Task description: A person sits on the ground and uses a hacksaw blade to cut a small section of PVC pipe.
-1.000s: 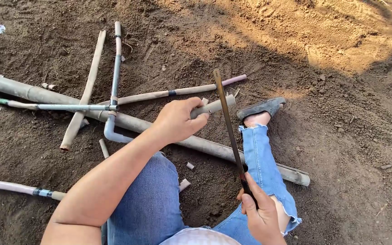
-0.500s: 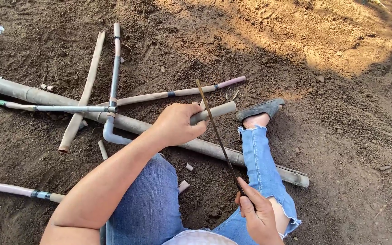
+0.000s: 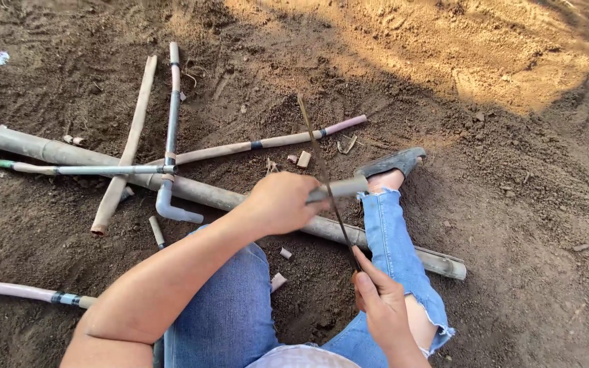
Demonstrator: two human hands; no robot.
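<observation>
My left hand (image 3: 282, 202) grips a short grey pipe piece (image 3: 342, 187) that sticks out to the right, above my knee. My right hand (image 3: 380, 304) holds the near end of a thin dark saw blade (image 3: 322, 170). The blade runs up and away across the pipe piece, close to my left fingers. Under the hands lies a long, dirty grey pipe (image 3: 213, 195) on the soil, reaching from the far left to the right past my leg. My legs wear blue jeans (image 3: 395, 247) and a grey shoe (image 3: 391, 162).
Several thin pipes (image 3: 172, 109) cross each other on the dirt at the left, one with a bent elbow (image 3: 169, 208). A pink-tipped pipe (image 3: 274, 141) lies behind the hands. Another pipe (image 3: 28, 292) lies at the lower left. Small cut-off bits (image 3: 278, 281) dot the soil.
The saw blade has slid leftward and away across the short pipe piece, and my right hand has followed it forward. My left hand keeps its grip.
</observation>
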